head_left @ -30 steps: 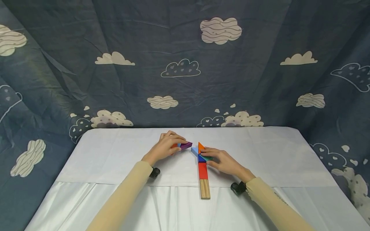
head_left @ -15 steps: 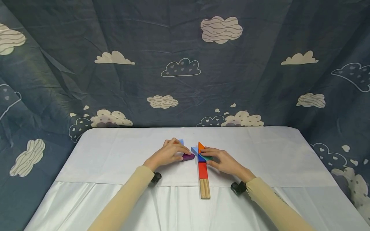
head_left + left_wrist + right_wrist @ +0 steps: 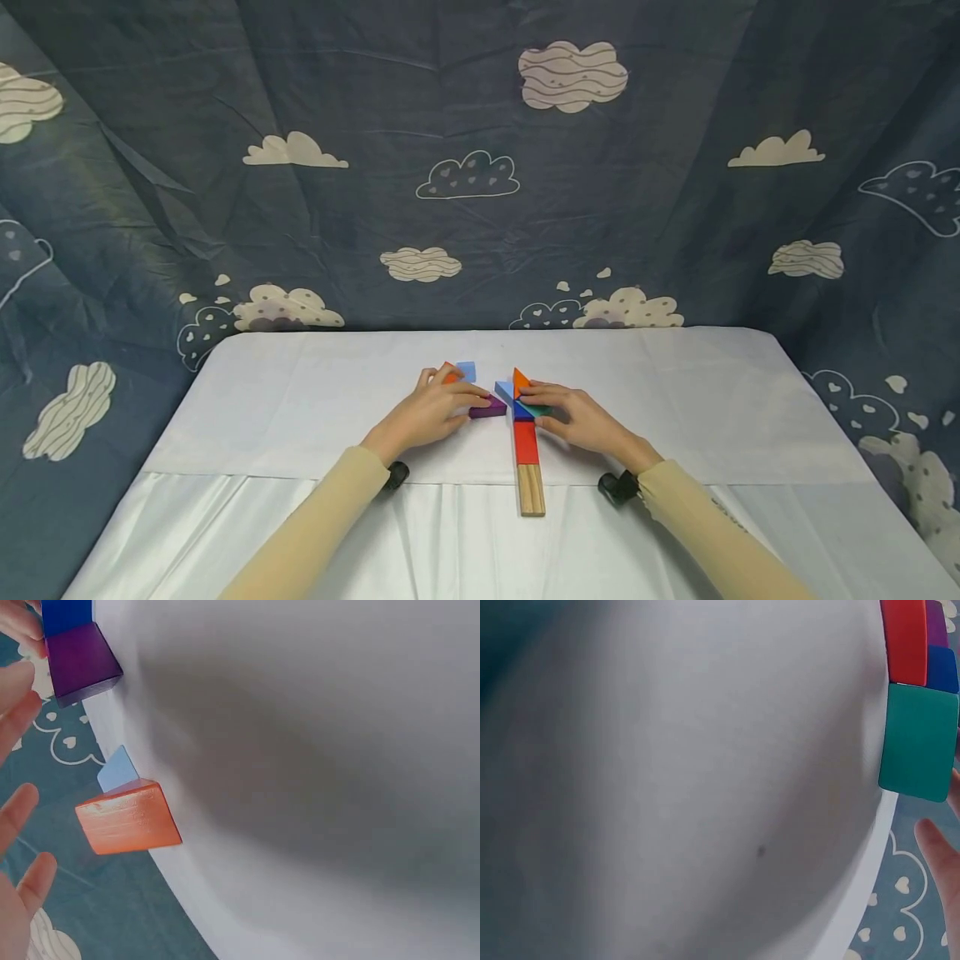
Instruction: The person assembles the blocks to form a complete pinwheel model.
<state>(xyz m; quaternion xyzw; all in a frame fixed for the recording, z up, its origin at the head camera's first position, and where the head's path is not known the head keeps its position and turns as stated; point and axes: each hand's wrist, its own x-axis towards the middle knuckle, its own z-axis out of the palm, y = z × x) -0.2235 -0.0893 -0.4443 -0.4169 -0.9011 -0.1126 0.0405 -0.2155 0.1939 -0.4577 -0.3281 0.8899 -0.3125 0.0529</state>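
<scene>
A purple block (image 3: 488,407) lies on the white table just left of a row of coloured blocks. My left hand (image 3: 429,414) is beside it, index fingertip at its top in the head view; the left wrist view shows spread fingers (image 3: 19,814) apart from the purple block. On the row's right side my right hand (image 3: 581,418) rests with extended fingers around a green block (image 3: 920,742); its thumb (image 3: 934,844) stands apart from that block. The row also has an orange triangle (image 3: 520,382), a light blue block (image 3: 504,390), a dark blue block (image 3: 523,412) and a red block (image 3: 527,442).
A plain wooden block (image 3: 531,490) ends the row at the near side. Behind my left hand lie another light blue block (image 3: 467,371) and an orange block (image 3: 129,819). A dark cloud-print cloth (image 3: 480,225) hangs past the table's far edge.
My left hand brought the purple block nearer and rightward to beside the row, then drew back slightly left. The orange and light blue blocks behind it came into sight. My right hand stayed put.
</scene>
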